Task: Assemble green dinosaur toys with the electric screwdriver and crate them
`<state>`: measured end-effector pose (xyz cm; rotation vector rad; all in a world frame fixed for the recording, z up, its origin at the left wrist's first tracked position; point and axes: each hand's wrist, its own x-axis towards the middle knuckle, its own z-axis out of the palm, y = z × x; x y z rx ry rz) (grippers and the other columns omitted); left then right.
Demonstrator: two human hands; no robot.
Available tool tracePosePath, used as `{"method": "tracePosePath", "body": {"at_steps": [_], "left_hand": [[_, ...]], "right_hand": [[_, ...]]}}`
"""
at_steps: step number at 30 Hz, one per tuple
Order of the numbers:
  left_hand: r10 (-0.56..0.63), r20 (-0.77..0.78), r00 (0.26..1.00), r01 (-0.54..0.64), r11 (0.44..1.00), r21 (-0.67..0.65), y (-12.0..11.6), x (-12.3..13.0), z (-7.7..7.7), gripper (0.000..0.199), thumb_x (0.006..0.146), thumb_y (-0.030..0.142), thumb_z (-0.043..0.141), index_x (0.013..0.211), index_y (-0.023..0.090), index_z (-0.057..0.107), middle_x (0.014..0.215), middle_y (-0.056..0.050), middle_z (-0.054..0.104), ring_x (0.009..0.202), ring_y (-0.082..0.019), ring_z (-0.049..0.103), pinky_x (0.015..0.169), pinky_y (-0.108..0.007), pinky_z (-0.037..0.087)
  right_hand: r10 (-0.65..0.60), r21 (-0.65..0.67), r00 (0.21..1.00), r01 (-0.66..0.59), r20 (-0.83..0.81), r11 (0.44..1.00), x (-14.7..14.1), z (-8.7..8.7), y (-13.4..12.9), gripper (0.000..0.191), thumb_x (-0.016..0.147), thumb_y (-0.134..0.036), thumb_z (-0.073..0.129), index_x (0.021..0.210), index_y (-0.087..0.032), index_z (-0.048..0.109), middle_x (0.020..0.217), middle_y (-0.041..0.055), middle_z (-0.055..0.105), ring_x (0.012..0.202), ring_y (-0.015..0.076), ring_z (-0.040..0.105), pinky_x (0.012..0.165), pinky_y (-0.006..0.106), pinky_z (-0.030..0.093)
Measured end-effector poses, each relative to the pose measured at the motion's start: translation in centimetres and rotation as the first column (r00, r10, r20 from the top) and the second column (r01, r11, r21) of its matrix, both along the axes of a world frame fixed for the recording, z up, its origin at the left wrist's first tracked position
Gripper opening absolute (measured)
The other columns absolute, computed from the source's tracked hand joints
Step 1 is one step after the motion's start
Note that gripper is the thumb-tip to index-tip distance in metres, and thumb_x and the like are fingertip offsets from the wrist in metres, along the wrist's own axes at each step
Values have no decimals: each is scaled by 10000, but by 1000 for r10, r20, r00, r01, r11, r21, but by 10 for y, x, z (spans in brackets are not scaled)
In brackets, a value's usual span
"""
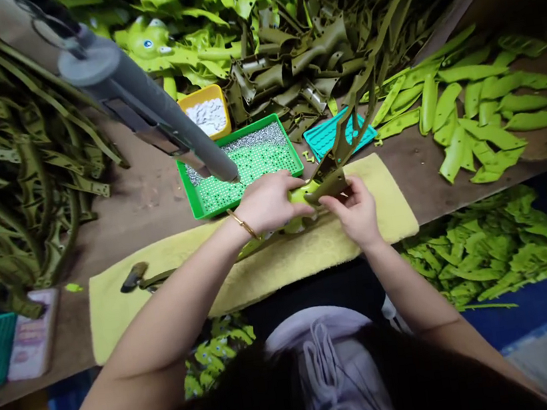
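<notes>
My left hand [273, 201], with a bracelet at the wrist, is closed around a lime-green plastic toy part [306, 195] over the yellow towel [244, 289]. Fingers and thumb of my right hand [359, 212] pinch an olive-green plastic piece [332, 184] that sits against the lime part. From this joint a long, curved olive limb [375, 57] rises to the upper right. Lime plastic also shows below my left hand, partly hidden by the forearm. A dark rounded piece [134, 277] with an olive strip lies on the towel's left end.
A grey electric screwdriver [140, 108] hangs just left of my hands. Behind them stand a green tray [193, 199] of screws, a yellow tub [226, 107] of white pieces and a teal tray [320, 138]. Olive parts [19, 151] and lime parts [472, 105] lie heaped around.
</notes>
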<state>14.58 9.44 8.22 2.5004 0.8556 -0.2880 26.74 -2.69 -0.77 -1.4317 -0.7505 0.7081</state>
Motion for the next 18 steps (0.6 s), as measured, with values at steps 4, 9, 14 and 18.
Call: {"method": "tracePosePath", "body": {"at_steps": [4, 9, 14, 18], "left_hand": [[11, 16, 1000, -12, 998, 55, -5, -3, 0, 474, 769, 560, 637, 1100, 231, 720, 944, -49, 638, 918, -244, 606, 732, -299, 430], [36, 24, 999, -38, 998, 47, -9, -5, 1, 481, 775, 555, 646, 1101, 208, 716, 950, -65, 638, 939, -257, 609, 763, -320, 446], [-8, 67, 998, 3, 997, 79, -20, -13, 7, 420, 763, 517, 683, 1031, 195, 706, 976, -67, 641, 964, -270, 608, 798, -347, 454], [-60, 193, 979, 52, 998, 43, -33, -22, 13, 501, 741, 450, 734, 1123, 157, 593, 1006, -72, 639, 937, -249, 605, 789, -348, 459]], "right_hand": [[13, -7, 996, -14, -87, 1000, -2, 4, 5, 472, 690, -531, 750, 971, -279, 467, 895, 5, 597, 787, 166, 612, 687, 320, 574], [23, -5, 990, -24, -139, 1000, -8, -1, 6, 499, 690, -550, 746, 971, -282, 432, 900, 1, 601, 747, 144, 615, 632, 291, 568], [40, -28, 980, -47, -196, 999, 2, -2, 0, 689, 521, -535, 860, 1002, -277, 439, 899, -24, 585, 773, 130, 600, 685, 280, 543], [368, 85, 914, -359, -169, 930, 6, 8, -6, 513, 579, -501, 842, 948, -251, 588, 924, -12, 636, 870, 161, 618, 819, 349, 544]]}}
